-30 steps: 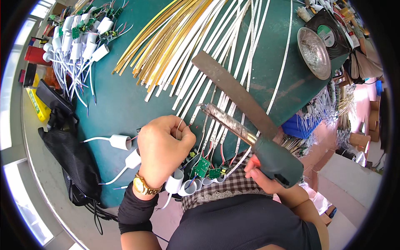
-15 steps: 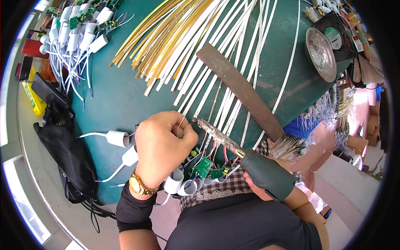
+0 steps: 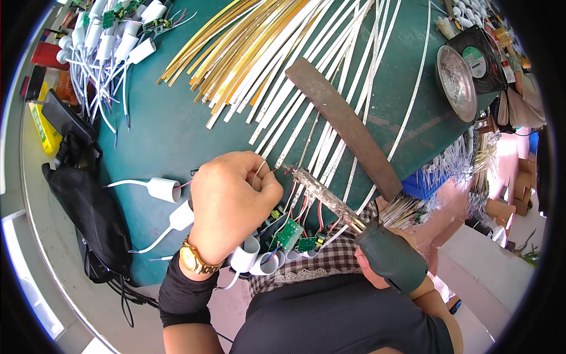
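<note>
Yellow is showing at the far left, where a flat case (image 3: 45, 128) is lying beside a black device (image 3: 66, 115), with a black mesh bag (image 3: 88, 218) slumping below them. White sockets (image 3: 106, 47) with trailing wires are piling up on the green worktop (image 3: 156, 127) farther back, and two white cylinders (image 3: 163, 189) with cables are resting nearer, just beside the left hand (image 3: 233, 192). That hand, wearing a gold watch (image 3: 197, 259), is closing its thumb and fingers in a pinch on a thin wire (image 3: 257, 175). Beyond it, amber strips (image 3: 236, 47) and white strips (image 3: 295, 29) are fanning across the worktop, several white ones running toward the person. Below, green circuit boards (image 3: 289, 235) are sitting among white cups (image 3: 243, 255), close to a checkered cloth (image 3: 330, 259). A soldering iron (image 3: 327, 199) is pointing its tip at the left fingertips, near the end of a white strip; whether it is touching anything, one cannot tell. Across the strips a dark flat bar (image 3: 348, 130) is lying aslant. The right hand (image 3: 371, 274) is gripping the iron's dark green handle (image 3: 394, 256), which is partly hiding it. Farther right, a blue crate (image 3: 420, 184) is standing below the worktop's edge, and a round metal dish (image 3: 456, 82) is leaning beside a black fan (image 3: 479, 59).
</note>
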